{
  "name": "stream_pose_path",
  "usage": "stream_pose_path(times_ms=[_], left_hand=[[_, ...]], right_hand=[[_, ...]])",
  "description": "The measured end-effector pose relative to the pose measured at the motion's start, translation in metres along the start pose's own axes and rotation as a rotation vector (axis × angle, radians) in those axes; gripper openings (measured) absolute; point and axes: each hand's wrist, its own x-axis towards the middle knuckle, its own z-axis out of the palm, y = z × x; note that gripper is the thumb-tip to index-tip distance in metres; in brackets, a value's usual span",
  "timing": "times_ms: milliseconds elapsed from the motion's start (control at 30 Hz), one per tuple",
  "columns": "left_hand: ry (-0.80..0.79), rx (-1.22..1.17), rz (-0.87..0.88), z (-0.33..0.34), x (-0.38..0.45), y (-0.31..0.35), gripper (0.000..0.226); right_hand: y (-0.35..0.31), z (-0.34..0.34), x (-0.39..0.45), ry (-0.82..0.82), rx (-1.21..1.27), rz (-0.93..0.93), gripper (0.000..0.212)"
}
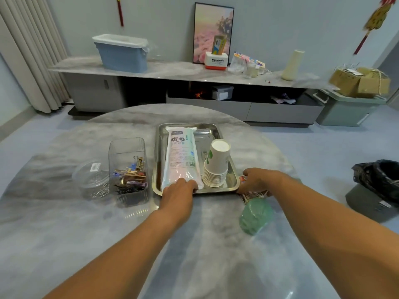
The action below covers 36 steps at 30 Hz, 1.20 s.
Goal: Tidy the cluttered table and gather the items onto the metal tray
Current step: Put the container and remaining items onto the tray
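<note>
The metal tray (pixel 233 169) sits mid-table and holds a long white pack of straws (pixel 180 156) and a tilted stack of paper cups (pixel 217 165). My left hand (pixel 178 190) rests on the tray's near edge, fingers on the near end of the straw pack. My right hand (pixel 257 180) lies just right of the tray's near corner, fingers curled over a small pack of cards (pixel 252 195) on the table. A green roll of bags (pixel 255 215) lies in front of the cards.
Left of the tray stand a clear box of clips and small items (pixel 128 171) and a clear round tub of pins (pixel 92 176). A bin lined with a black bag (pixel 377 186) stands on the floor at right. A long cabinet runs along the far wall.
</note>
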Motion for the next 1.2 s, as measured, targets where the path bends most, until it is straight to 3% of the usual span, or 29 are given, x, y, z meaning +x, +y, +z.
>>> stream_pose_path(times_ms=[200, 367, 500, 700, 800, 900, 967, 1067, 1133, 1200], left_hand=[[0.003, 0.018, 0.02, -0.002, -0.046, -0.001, 0.043], [0.006, 0.072, 0.032, -0.003, -0.074, 0.003, 0.041], [0.001, 0.097, 0.031, -0.002, -0.097, 0.005, 0.04], [-0.085, 0.048, 0.04, -0.006, -0.121, 0.001, 0.038], [-0.076, -0.056, 0.015, -0.011, -0.13, 0.0, 0.021], [0.139, -0.267, -0.011, -0.021, -0.135, -0.008, 0.02], [0.409, -0.373, -0.041, -0.032, -0.134, -0.017, 0.012], [0.782, -0.486, -0.185, -0.053, -0.121, -0.04, 0.02], [0.881, -0.535, -0.342, -0.066, -0.11, -0.061, 0.033], [0.861, -0.536, -0.513, -0.077, -0.099, -0.088, 0.056]], right_hand=[[0.01, 0.0, -0.037, -0.054, 0.178, 0.012, 0.044], [0.012, 0.015, -0.062, -0.029, 0.367, 0.03, 0.046], [0.002, 0.027, -0.072, 0.1, 0.289, -0.076, 0.023], [-0.024, 0.027, -0.081, 0.318, 0.384, -0.132, 0.028], [-0.039, 0.023, -0.084, 0.394, 0.447, -0.145, 0.031], [-0.047, 0.019, -0.081, 0.416, 0.54, -0.111, 0.035], [-0.051, 0.015, -0.08, 0.478, 0.6, -0.086, 0.033], [-0.071, 0.006, -0.083, 0.633, 0.649, -0.177, 0.028], [-0.096, 0.001, -0.087, 0.641, 0.681, -0.304, 0.026], [-0.13, 0.001, -0.089, 0.558, 0.716, -0.405, 0.023]])
